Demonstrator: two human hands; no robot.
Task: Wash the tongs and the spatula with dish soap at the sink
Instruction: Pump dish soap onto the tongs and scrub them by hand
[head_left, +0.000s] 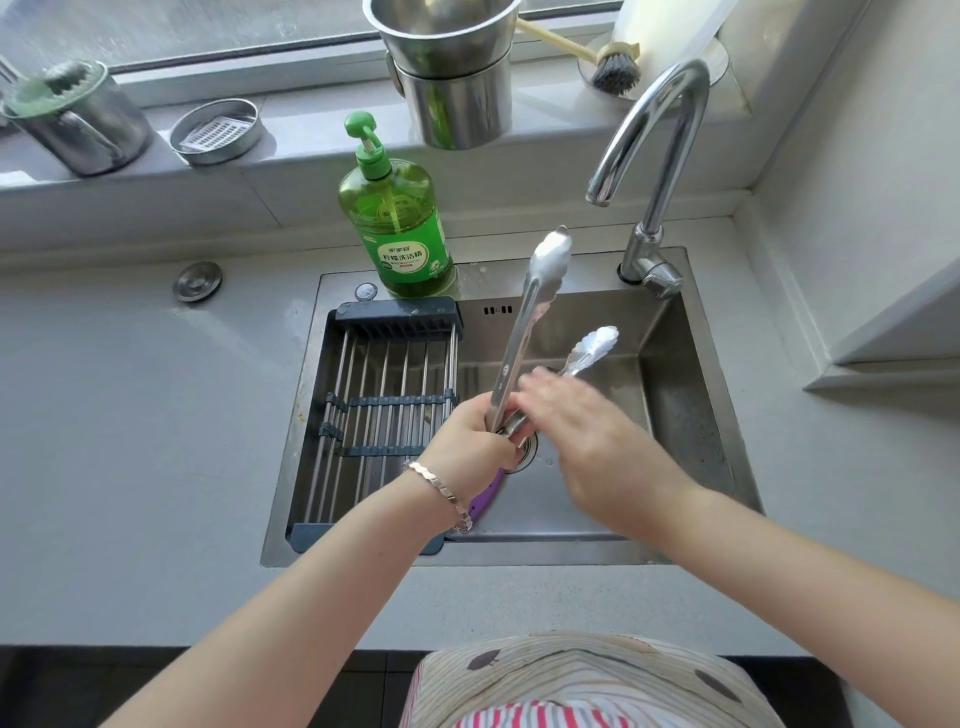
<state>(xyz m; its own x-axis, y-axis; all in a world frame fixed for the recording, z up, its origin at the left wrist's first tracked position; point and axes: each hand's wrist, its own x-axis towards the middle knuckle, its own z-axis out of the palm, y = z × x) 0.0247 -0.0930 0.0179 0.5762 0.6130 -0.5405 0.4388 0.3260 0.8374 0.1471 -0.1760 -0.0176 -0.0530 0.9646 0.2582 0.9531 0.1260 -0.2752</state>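
Observation:
Metal tongs (530, 312) stand spread apart over the steel sink (691, 415), one arm pointing up, the other lying to the right. My left hand (467, 436) grips the hinge end. My right hand (576, 421) is wrapped over the lower arm near the hinge, blurred. A purple spatula (485, 499) lies in the sink under my left wrist, mostly hidden. A green dish soap pump bottle (397, 218) stands at the sink's back rim.
A dark drying rack (379, 400) fills the sink's left half. The faucet (654, 156) arches over the back right, with no water running. Steel pots (452, 73), a lidded mug (72, 119), a small tin (218, 132) and a brush (613, 65) sit on the windowsill.

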